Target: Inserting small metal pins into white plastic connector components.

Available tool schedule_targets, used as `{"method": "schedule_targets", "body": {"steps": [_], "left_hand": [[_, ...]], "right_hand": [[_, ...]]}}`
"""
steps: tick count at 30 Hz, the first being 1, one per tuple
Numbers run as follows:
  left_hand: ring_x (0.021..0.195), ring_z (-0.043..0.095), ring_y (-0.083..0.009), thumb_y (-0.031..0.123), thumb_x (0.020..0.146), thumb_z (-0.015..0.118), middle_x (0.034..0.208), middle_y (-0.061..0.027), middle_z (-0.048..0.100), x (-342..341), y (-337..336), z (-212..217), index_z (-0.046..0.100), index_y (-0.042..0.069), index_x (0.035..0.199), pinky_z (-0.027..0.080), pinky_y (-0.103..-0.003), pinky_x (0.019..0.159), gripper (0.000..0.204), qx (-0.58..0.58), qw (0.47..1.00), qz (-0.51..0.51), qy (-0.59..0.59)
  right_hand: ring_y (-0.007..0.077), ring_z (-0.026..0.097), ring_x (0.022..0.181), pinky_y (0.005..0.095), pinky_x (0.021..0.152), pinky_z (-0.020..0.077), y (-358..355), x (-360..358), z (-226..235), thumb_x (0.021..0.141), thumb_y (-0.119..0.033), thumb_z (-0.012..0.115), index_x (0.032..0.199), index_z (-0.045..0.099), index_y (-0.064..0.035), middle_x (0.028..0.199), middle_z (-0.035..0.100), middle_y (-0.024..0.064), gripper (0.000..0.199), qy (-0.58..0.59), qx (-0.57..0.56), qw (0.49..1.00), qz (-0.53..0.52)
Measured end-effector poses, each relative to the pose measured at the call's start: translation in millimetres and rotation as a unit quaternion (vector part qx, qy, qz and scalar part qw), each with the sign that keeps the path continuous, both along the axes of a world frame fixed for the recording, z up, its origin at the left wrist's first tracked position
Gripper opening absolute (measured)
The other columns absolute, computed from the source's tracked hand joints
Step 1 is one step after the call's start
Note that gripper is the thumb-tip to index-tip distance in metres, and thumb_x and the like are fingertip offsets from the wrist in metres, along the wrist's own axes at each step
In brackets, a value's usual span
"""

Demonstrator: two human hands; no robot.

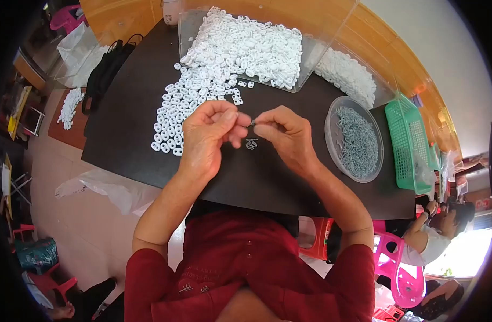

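My left hand (209, 131) and my right hand (285, 134) meet above the dark table (122, 123), fingertips almost touching. The left hand's fingers are curled around a small piece that is mostly hidden. Between thumb and forefinger, the right hand pinches a small grey metal pin (252, 124) and holds it against the left hand's fingertips. Just below the hands, a few loose grey pins (251, 143) lie on the table. A heap of small white plastic pieces (192, 96) spreads out left of and behind the hands.
A clear tray (310, 51) full of white pieces lies at the back. A round clear bowl of grey pins (356, 140) and a green basket (410, 142) stand at right. A black bag (103, 72) lies at left. Another person (436, 231) sits lower right.
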State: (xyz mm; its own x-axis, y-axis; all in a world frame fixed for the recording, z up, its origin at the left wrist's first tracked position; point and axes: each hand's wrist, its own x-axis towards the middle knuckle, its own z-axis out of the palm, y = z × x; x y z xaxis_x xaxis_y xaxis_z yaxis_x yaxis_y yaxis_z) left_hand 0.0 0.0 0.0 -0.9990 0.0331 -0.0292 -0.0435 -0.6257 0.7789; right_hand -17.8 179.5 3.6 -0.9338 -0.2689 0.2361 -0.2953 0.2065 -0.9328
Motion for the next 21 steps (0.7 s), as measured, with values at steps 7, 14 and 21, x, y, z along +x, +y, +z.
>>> {"method": "schedule_targets", "body": {"steps": [7,14,21], "left_hand": [[0.059,0.056,-0.0115,0.007,0.088,0.058,0.077,-0.0100,0.063,16,-13,-13,0.060,-0.003,0.098,0.045,-0.022,0.053,0.014,-0.094,0.996,-0.007,-0.004],[0.062,0.058,-0.0118,0.003,0.088,0.057,0.078,-0.0118,0.064,22,-15,-21,0.056,-0.006,0.110,0.047,-0.022,0.055,0.024,-0.103,0.995,-0.007,0.004],[0.060,0.058,-0.0124,0.004,0.087,0.057,0.077,-0.0119,0.064,24,-9,-28,0.056,-0.007,0.108,0.049,-0.023,0.054,0.023,-0.103,0.995,-0.013,-0.002]], "right_hand": [[0.0226,0.055,0.068,0.0321,0.060,0.0440,10,-11,-36,0.068,-0.004,0.069,0.077,0.064,-0.0044,0.070,0.055,0.0066,0.010,0.238,0.283,0.929,-0.002],[0.0249,0.051,0.067,0.0359,0.059,0.0428,4,-16,-33,0.068,-0.003,0.066,0.072,0.058,-0.0060,0.069,0.050,0.0063,0.010,0.315,0.349,0.881,0.056],[0.0270,0.051,0.066,0.0366,0.058,0.0426,7,-20,-33,0.066,0.002,0.064,0.073,0.055,-0.0051,0.068,0.050,0.0088,0.013,0.316,0.314,0.892,0.079]]}}
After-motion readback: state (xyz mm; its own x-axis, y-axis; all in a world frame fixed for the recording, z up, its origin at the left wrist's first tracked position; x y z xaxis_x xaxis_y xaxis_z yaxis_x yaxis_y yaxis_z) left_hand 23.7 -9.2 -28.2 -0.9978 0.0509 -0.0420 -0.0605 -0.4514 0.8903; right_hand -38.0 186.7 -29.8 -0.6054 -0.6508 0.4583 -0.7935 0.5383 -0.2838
